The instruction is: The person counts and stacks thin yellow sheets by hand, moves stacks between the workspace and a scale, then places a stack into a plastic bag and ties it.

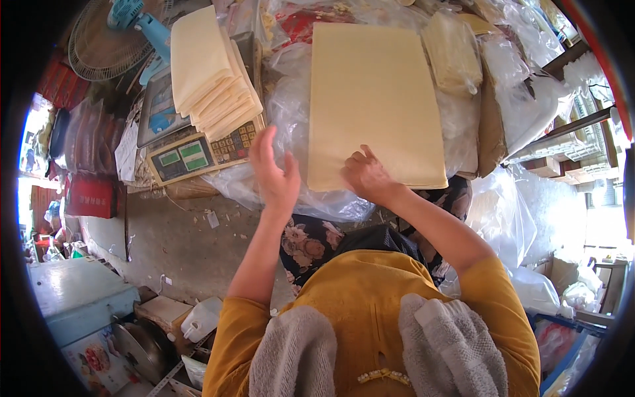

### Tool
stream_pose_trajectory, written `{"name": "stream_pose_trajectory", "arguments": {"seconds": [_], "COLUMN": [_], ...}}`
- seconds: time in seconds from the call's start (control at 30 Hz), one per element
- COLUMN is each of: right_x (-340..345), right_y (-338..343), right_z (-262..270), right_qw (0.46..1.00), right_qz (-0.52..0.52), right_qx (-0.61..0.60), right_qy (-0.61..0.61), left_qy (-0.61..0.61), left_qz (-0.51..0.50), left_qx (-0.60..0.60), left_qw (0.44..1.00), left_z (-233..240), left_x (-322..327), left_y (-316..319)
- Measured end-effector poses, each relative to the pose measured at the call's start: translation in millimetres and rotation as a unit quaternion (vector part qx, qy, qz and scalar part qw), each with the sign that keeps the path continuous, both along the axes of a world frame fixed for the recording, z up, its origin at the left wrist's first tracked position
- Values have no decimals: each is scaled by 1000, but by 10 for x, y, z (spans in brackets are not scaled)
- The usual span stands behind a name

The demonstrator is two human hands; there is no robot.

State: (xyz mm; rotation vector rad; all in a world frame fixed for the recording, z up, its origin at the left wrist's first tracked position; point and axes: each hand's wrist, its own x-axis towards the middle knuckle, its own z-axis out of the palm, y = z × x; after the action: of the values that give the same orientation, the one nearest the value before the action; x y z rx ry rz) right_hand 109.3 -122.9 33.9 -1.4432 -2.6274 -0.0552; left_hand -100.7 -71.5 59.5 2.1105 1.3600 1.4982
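A flat pale-yellow rectangular sheet [372, 99], seemingly the top of a thin stack, lies before me on clear plastic film [290, 94]. My right hand [369, 173] is over its front edge with curled fingers, one of them pointing forward. Blur hides whether those fingers pinch the sheet. Left of it, my left hand [275, 171] is raised, fingers apart and holding nothing. Just beyond that hand, a pile of folded pale-yellow sheets [211, 74] rests on the metal pan [163, 101] of a digital scale [183, 156] with a keypad.
A plastic-wrapped bundle of yellow sheets [454, 54] sits right of the big sheet, next to a cardboard flap [491, 109]. At the far left stands a blue fan [154, 37]. Behind me on the left are a lidded metal pot [144, 347] and a white jug [201, 317].
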Motion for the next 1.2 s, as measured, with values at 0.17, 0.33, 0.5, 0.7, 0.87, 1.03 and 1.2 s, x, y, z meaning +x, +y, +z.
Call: {"name": "stream_pose_trajectory", "arguments": {"seconds": [0.17,0.33,0.5,0.7,0.87,1.03,1.2], "right_x": [361,399,1268,814,605,773,1141], "right_y": [290,-103,257,429,-63,-473,-633], "right_z": [371,-32,-125,1965,1558,246,189], "right_qw": [820,986,914,926,958,985,983], "right_qz": [-363,-123,-296,-256,-159,-127,-179], "right_qx": [-168,-34,-96,184,187,65,-26], "right_qy": [409,107,261,209,148,98,29], "left_qy": [78,150,300,314,309,-6,185], "left_qz": [-155,-226,-167,-131,-135,-139,-222], "left_qx": [-115,-196,-141,-194,-176,-90,-40], "left_qw": [978,942,929,920,925,986,956], "left_z": [-489,-719,-803,-793,-765,-644,-542], "left_x": [102,625,976,804,849,832,452], "left_y": [-91,-57,-104,-123,-130,-104,156]}}
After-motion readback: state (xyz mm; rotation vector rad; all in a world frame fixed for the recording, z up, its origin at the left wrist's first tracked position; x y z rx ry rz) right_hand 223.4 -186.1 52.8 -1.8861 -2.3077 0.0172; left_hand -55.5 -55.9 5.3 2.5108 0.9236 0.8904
